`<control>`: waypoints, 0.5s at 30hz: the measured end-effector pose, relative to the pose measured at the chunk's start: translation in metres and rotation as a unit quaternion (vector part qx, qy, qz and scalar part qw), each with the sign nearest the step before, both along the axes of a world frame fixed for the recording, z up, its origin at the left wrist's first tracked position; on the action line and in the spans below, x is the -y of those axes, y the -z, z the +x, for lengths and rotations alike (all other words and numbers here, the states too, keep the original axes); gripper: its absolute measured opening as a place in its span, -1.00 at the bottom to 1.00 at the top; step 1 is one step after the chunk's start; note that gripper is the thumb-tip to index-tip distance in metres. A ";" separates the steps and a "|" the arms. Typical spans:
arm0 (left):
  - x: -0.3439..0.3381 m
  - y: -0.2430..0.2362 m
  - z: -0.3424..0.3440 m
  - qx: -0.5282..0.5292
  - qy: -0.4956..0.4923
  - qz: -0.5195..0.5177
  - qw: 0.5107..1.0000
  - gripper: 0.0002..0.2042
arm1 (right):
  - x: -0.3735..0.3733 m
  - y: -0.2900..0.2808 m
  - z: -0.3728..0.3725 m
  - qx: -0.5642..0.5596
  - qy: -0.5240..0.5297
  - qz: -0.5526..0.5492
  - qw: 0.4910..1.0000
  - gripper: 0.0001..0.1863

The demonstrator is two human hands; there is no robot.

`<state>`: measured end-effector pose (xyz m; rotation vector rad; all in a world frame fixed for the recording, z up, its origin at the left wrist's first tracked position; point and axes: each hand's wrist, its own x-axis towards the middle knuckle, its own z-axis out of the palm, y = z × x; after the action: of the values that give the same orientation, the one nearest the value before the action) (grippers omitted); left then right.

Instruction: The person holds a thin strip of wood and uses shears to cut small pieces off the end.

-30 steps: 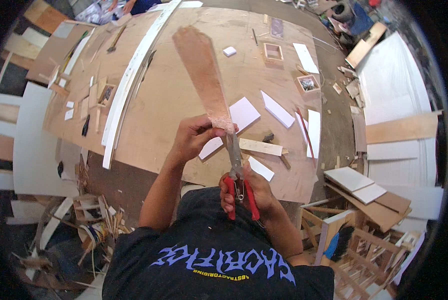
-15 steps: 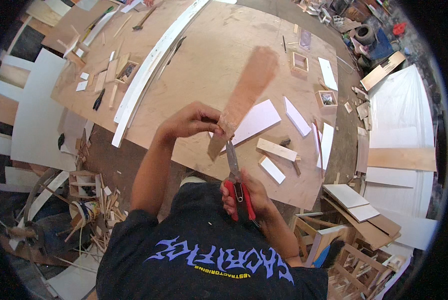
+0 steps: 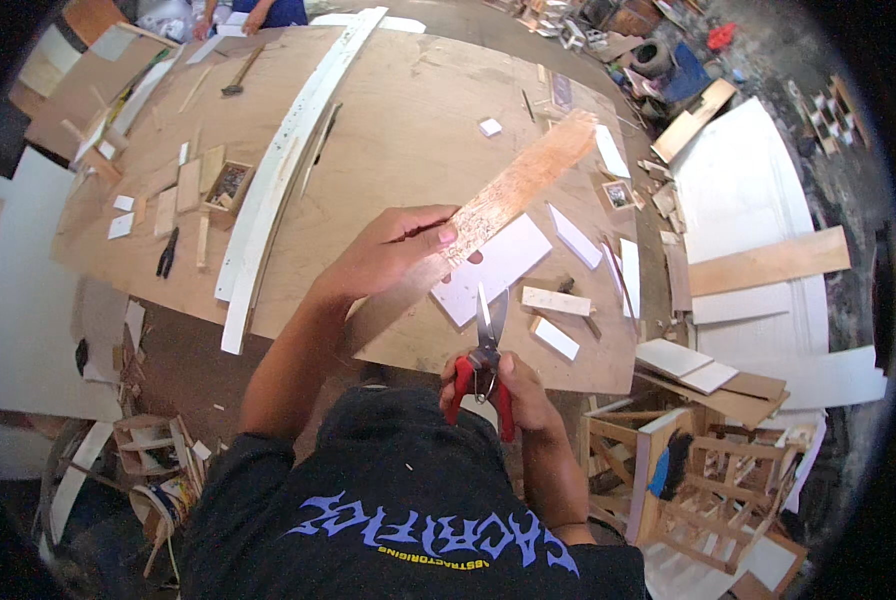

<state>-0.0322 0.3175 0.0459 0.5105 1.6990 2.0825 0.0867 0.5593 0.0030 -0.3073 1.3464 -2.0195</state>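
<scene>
My left hand [image 3: 396, 250] pinches a long, thin brown wood strip [image 3: 528, 170], thumb on top and fingertips underneath. The strip slants from upper right to lower left past my wrist; its surface looks rough and flaky near the thumb, and its lower stretch is blurred. My right hand [image 3: 530, 398] grips red-handled snips [image 3: 485, 358] in front of my chest. Their blades point away from me and are spread, with the strip apart from them. Behind the blades a white rectangular board [image 3: 508, 262] lies on the wooden worktable [image 3: 388, 150].
White offcuts [image 3: 556, 338] and a wood block [image 3: 556, 300] lie right of the snips. A long white plank [image 3: 288, 180], black pliers [image 3: 168, 252], a hammer [image 3: 241, 72] and small boxes of hardware [image 3: 230, 185] are farther left. Another person's hands [image 3: 258, 14] show at the far edge.
The snips' blades have gone from closed near the strip to spread and apart from it. My left hand has shifted along the strip, which now tilts more to the right. Another person has come further into view.
</scene>
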 end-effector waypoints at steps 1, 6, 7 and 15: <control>0.000 0.001 0.002 0.006 -0.007 0.028 1.000 -0.61 | 0.006 -0.006 0.004 0.015 0.012 -0.005 1.000 -0.14; -0.013 0.000 0.007 -0.056 -0.030 0.105 0.992 -0.53 | 0.032 -0.029 0.006 0.066 0.022 -0.056 0.996 -0.09; -0.015 0.000 0.006 -0.071 -0.027 0.098 0.992 -0.53 | 0.035 -0.034 0.006 0.069 0.031 -0.050 0.996 -0.09; -0.041 0.011 0.003 -0.095 -0.039 0.134 0.986 -0.53 | 0.029 -0.031 -0.002 0.136 0.094 -0.100 0.981 -0.09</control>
<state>-0.0289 0.3580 0.0353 0.7559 1.5657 2.4040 0.0843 0.5303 0.0342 0.0107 1.0376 -2.2648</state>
